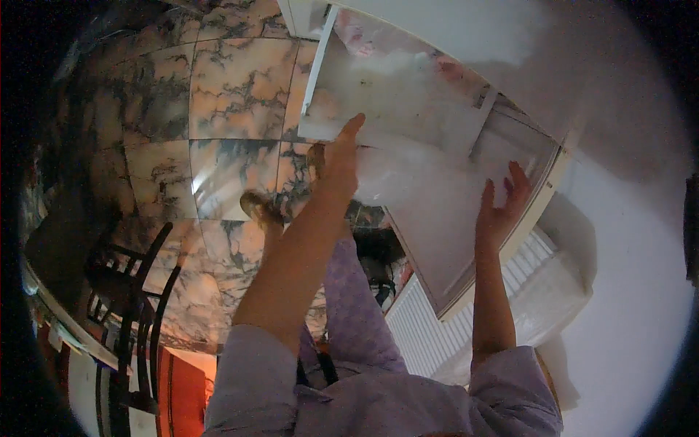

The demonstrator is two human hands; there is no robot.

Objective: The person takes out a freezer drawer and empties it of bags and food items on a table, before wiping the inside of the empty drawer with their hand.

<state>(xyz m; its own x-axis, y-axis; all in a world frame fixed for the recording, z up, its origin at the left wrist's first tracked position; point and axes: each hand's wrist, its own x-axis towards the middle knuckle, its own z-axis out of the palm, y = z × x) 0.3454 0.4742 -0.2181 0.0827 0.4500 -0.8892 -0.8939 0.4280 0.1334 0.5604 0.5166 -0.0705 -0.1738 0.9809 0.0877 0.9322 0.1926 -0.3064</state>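
My left hand [344,156] reaches forward at the middle, seen edge-on with its fingers stretched out. It is in front of a whitish, cloudy plastic-like sheet [415,171]; whether it touches the sheet I cannot tell. My right hand [502,207] is raised on the right, fingers spread and curved, with nothing visible in it. It is nearest the cream edge [542,193] of a large pale framed unit. Reddish patches show through the cloudy surface at its far end. What lies under it is too blurred to name.
Marbled orange and black floor tiles [237,91] spread to the left. A dark wooden chair [145,291] stands at the lower left. White ribbed panelling [419,317] and a bulky plastic-wrapped form [550,291] are at the lower right, beside a white wall [633,291]. My slippered foot [260,207] is on the tiles.
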